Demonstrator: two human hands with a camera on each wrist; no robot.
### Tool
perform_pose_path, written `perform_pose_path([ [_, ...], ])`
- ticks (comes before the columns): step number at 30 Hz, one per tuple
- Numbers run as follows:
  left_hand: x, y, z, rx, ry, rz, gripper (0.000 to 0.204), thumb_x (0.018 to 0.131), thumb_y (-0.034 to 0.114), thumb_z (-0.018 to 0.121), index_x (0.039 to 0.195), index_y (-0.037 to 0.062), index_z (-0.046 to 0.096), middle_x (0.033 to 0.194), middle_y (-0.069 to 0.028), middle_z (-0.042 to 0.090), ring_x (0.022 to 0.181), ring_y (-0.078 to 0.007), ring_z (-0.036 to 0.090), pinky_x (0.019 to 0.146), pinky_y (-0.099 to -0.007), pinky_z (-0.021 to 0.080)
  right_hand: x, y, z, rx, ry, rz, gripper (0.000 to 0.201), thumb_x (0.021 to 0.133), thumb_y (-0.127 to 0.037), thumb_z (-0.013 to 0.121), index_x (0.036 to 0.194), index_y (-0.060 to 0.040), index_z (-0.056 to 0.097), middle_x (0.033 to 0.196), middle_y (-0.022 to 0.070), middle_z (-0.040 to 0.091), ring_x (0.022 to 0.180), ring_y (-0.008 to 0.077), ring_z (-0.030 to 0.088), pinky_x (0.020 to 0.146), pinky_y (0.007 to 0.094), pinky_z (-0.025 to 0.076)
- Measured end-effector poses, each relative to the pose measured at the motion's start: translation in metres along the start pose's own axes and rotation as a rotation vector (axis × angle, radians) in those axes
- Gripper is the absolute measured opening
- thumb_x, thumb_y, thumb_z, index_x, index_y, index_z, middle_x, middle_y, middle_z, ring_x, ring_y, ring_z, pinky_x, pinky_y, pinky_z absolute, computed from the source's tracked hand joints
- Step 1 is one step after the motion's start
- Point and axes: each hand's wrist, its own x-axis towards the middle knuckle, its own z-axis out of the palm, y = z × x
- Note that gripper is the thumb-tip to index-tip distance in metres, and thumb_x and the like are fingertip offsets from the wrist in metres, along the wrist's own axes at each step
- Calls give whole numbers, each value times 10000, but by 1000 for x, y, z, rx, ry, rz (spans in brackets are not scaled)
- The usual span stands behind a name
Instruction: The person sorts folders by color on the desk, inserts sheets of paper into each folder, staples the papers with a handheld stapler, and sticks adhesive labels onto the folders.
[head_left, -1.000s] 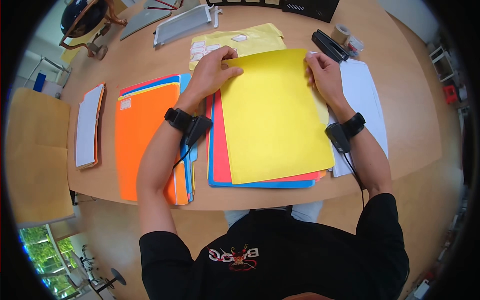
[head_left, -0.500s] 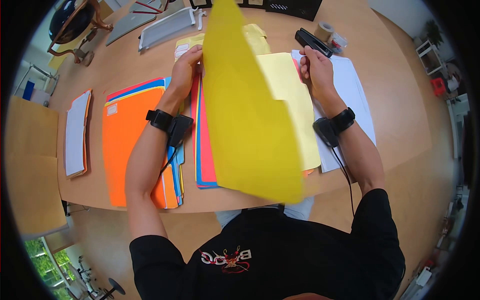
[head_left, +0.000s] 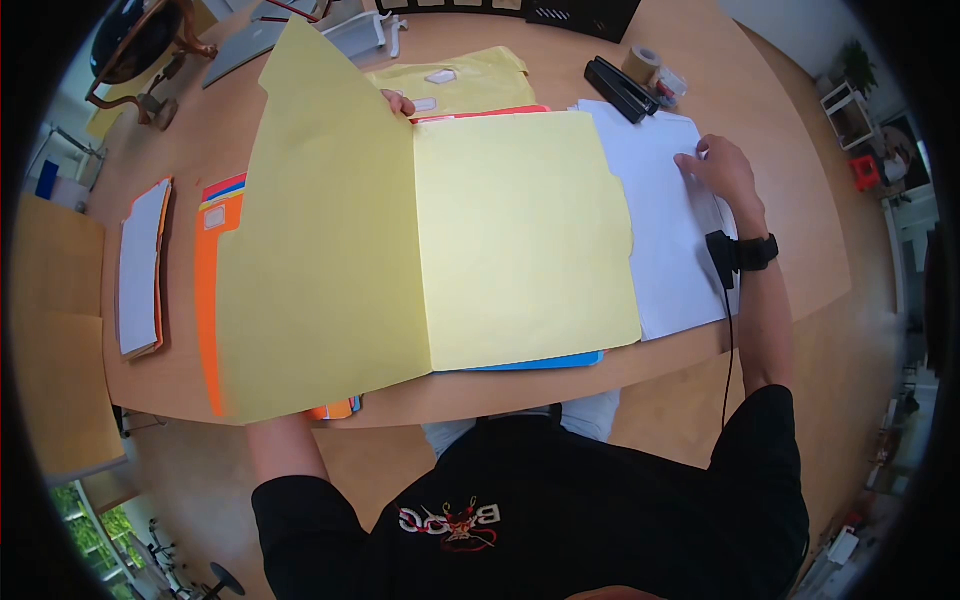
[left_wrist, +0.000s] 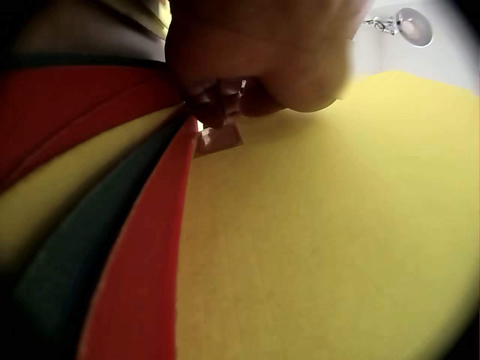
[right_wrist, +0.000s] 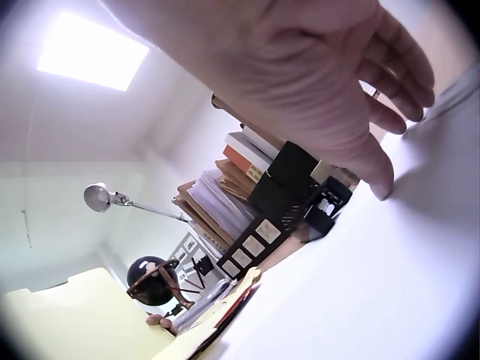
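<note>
A yellow folder (head_left: 520, 240) lies spread open on the pile in front of me, its cover (head_left: 330, 230) tilted up to the left. At the top edge near the fold, my left hand (head_left: 398, 103) grips the cover; only its fingers show in the head view, the rest being behind the cover. In the left wrist view, the left hand (left_wrist: 262, 52) is beside the pile's red, yellow and dark layered edges. My right hand (head_left: 725, 175) is over the white paper stack (head_left: 670, 220) on the right, fingers loosely bent and fingertips right at the sheets.
Partly covered by the raised cover, an orange folder stack (head_left: 207, 300) lies to the left. Further left is a white-topped stack (head_left: 140, 270). Behind are a padded yellow envelope (head_left: 470, 75), a black hole punch or stapler (head_left: 620, 90) and a tape roll (head_left: 641, 65).
The yellow folder's cover has swung from right to left, baring its pale inside. My right hand has left the folder and moved right onto the white paper; my left hand stays near the fold.
</note>
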Motion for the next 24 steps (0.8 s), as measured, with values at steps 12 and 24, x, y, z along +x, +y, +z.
perform_pose_path([
  [12, 49, -7, -30, 30, 37, -28, 142, 945, 219, 590, 946, 78, 581, 896, -13, 557, 905, -167, 544, 835, -314, 448, -17, 10, -13, 81, 10, 46, 358, 732, -347, 826, 872, -46, 694, 879, 125, 708, 827, 259, 677, 740, 367, 520],
  [24, 44, -8, -15, 68, 74, -39, 139, 945, 216, 588, 950, 77, 580, 892, -12, 558, 897, -162, 543, 826, -312, 450, -21, 25, -16, 378, -60, -136, 251, 857, -201, 713, 871, 46, 667, 732, 117, 656, 663, 182, 598, 649, 332, 473],
])
